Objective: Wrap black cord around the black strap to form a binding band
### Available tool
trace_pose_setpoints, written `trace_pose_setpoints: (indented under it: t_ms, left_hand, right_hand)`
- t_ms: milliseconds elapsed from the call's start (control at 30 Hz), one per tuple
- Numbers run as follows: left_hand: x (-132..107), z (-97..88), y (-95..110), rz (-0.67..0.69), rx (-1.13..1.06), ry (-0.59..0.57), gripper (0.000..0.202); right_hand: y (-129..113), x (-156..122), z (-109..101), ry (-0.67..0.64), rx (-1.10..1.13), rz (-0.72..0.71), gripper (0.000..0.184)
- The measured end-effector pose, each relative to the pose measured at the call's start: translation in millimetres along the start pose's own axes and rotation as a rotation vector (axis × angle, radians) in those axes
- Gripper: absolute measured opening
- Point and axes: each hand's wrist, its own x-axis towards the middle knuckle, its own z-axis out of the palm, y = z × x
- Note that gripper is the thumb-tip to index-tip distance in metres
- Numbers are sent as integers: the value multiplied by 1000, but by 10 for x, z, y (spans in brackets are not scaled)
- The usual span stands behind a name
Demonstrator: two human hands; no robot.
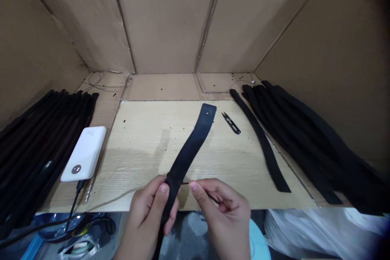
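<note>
Black strap [190, 146] at the front middle of the wooden board [143, 150], slanting up and to the right from the hands. Far end, with a small hole, flat on the board; near end hanging down past the board's front edge.

At far left, left pile of black straps [39, 130], laid side by side along the cardboard wall [36, 40]. Just right of that pile, white power bank [84, 153], flat at the board's left edge, with a black cable [74, 199] plugged into its near end and trailing off the front.

Next, left hand [149, 215], fingers closed around the black strap at the front edge, thumb pressed on its upper face. Just right of the strap, thin dark strand [213, 198], thread or needle impossible to tell, one tip touching the strap's edge. Right hand [227, 215], thumb and forefinger pinched narrow on that strand, other fingers curled in.

Farther back and right, thread snips [230, 123], flat on the board, near the strap's holed end but apart from it. Then single loose strap [262, 146], lying diagonally on the board. At far right, right pile of black straps [313, 142], fanned out along the right wall.
</note>
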Motion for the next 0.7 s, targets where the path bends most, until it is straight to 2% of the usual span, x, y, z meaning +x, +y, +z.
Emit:
trace_pose_setpoints:
  t_ms: [133, 167, 233, 300, 367, 433, 600, 700]
  left_hand:
    - [66, 8, -64, -79, -391, -169, 40]
    - [89, 10, -100, -87, -484, -205, 38]
    - [140, 16, -181, -73, -636, -260, 34]
    - [187, 17, -251, -47, -743, -343, 31]
    - [223, 9, -287, -28, -799, -431, 31]
    - [241, -10, -286, -32, -802, -449, 30]
    - [230, -52, -225, -121, -711, -334, 33]
    - [220, -47, -208, -175, -651, -292, 40]
  right_hand:
    - [38, 38, 12, -244, 345, 290, 20]
    - [53, 51, 26, -272, 421, 355, 21]
    - [83, 77, 58, -264, 507, 447, 23]
    - [99, 97, 82, -216, 531, 470, 22]
    - [92, 110, 92, -183, 502, 411, 19]
    - [61, 113, 91, -156, 398, 301, 14]
    - [-4, 66, 79, 18, -7, -15, 8]
    - [21, 18, 66, 67, -116, -152, 7]
